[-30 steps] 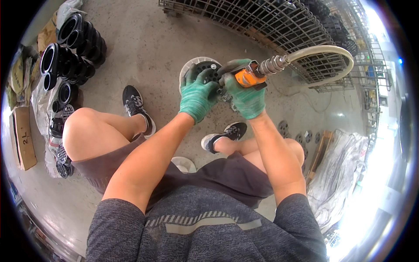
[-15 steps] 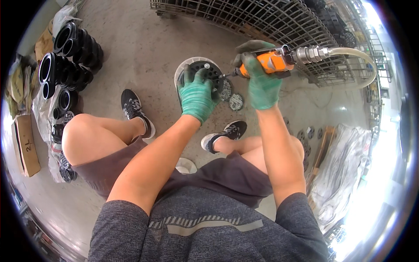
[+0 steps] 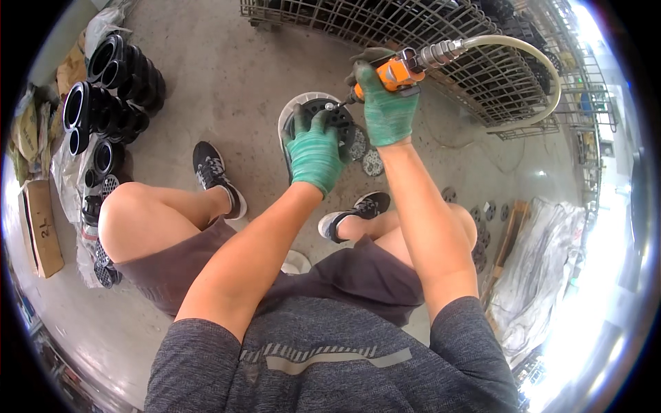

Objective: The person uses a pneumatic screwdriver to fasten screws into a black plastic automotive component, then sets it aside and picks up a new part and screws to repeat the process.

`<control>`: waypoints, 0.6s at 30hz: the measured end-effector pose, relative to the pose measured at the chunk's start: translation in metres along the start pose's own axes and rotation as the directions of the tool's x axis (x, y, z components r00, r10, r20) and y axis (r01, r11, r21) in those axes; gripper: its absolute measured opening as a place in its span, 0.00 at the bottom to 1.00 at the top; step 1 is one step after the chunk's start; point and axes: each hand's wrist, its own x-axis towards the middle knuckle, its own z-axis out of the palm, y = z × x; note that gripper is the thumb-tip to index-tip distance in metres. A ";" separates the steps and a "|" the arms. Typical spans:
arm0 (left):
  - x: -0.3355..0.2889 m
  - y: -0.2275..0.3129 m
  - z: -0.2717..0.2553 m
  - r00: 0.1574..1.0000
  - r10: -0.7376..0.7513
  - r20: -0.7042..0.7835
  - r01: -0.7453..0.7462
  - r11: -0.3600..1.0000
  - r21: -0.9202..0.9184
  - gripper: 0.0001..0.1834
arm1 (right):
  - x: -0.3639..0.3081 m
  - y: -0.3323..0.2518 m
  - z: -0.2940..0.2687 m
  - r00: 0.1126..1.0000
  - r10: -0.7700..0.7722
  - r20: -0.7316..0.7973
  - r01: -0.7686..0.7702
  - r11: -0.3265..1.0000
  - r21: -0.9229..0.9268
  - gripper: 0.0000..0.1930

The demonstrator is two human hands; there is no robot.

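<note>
"One black perforated disc (image 3: 341,121): where does it sit?"

"On a round pale stand (image 3: 283,124), whose rim shows bare along its left and far edges."

"And the left hand (image 3: 314,148)?"

"It wears a green glove with dark fingertips and lies over the disc, fingers spread on the top. I can't tell whether it grips; the thumb side is hidden."

"The right hand (image 3: 387,107)?"

"Gloved alike and wrapped firmly around an orange power tool (image 3: 391,74). The tool tilts down toward the disc, its thin bit ending by a small silvery spot (image 3: 330,107) near the stand's far edge. Whether bit and spot touch is too small to see."

"What joins the tool's other end?"

"A metal coupling (image 3: 441,53), then a pale hose (image 3: 547,74) that loops round to the right."

"Anything close by?"

"Two small round dishes (image 3: 372,164) of greyish bits, just off the stand's right edge."

"Farther out?"

"A wire cage (image 3: 406,38) at the far edge of the concrete floor (image 3: 227,82), with dark parts inside. Along the floor's left edge stand black ringed mouldings (image 3: 127,103) and a cardboard box (image 3: 43,230); toward its right edge lie a wooden strip (image 3: 507,237) and crumpled pale sheeting (image 3: 533,268)."
</note>
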 end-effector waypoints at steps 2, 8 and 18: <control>0.000 -0.005 0.000 1.000 0.011 -0.016 -0.013 0.996 -0.086 0.16 | 0.002 0.003 0.000 1.000 -0.001 0.003 0.001 1.000 -0.004 0.12; 0.001 -0.005 -0.007 0.998 0.001 0.070 0.005 0.996 -0.090 0.16 | 0.005 0.009 -0.006 1.000 -0.025 -0.002 0.025 0.997 -0.072 0.10; -0.002 -0.007 0.001 1.000 0.012 -0.002 -0.012 0.996 -0.085 0.15 | 0.007 0.017 0.005 0.999 0.001 -0.053 -0.003 0.999 -0.042 0.11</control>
